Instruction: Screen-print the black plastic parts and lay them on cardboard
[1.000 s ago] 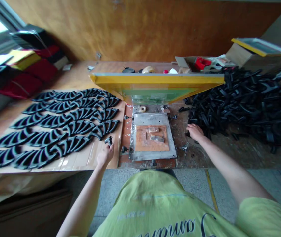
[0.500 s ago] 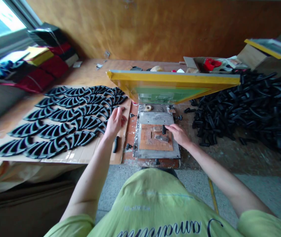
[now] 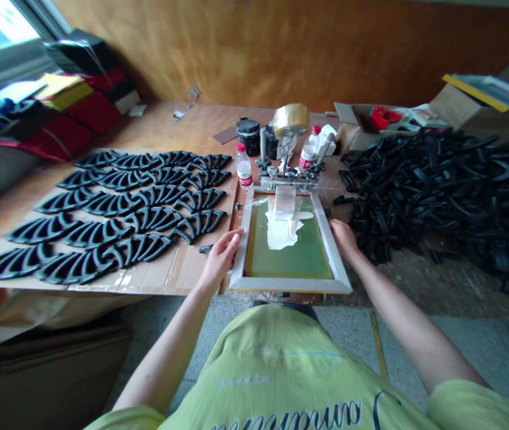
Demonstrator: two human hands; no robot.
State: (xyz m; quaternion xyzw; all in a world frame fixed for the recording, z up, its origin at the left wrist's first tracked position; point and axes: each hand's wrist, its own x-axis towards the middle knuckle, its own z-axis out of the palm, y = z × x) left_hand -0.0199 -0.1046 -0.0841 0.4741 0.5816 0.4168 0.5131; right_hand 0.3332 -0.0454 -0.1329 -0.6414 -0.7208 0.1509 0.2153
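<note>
A screen-printing frame (image 3: 338,280) with a green mesh and a smear of white ink (image 3: 283,230) lies flat on its base in front of me. My left hand (image 3: 221,257) grips the frame's left rail, fingers curled over the edge. On the right rail rests my right hand (image 3: 342,237), its fingers closed on the frame. One loose black plastic piece (image 3: 206,248) lies on the cardboard just left of my left hand.
Rows of black curved plastic parts (image 3: 115,215) cover a cardboard sheet (image 3: 156,280) on the left. A big heap of black parts (image 3: 442,191) fills the right. Bottles (image 3: 243,167), an ink jar (image 3: 249,136) and a tape roll (image 3: 290,118) stand behind the frame's hinge.
The raised frame has come down flat over the plate. My left hand left the rows of parts and my right hand left the plate; both now hold the frame's side rails.
</note>
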